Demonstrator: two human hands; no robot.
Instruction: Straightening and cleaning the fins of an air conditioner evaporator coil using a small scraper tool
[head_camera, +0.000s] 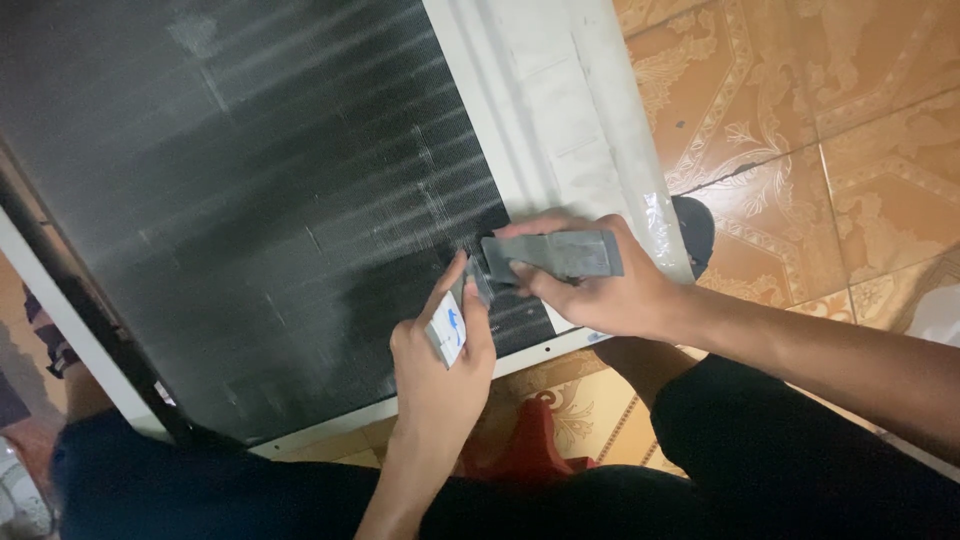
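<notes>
Two hands worked close together in the head view, low over a dark finned coil panel (250, 200) that lay tilted on a patterned tile floor (800, 110). My right hand (610, 290) had its fingers wrapped around a flat grey comb-like tool (560, 253), whose left end met the fins near the panel's lower right corner. My left hand (445, 365) pinched a small white packet with blue marking (450, 335) between thumb and fingers, just beside that tool; something small and grey sat at its fingertips, but I could not make out what. A white frame (560, 90) edged the panel, with the upper part cut off by the picture. Dark trousers (800, 470) hid much of the floor below, and a red object (530, 450) showed only partly between my legs.
</notes>
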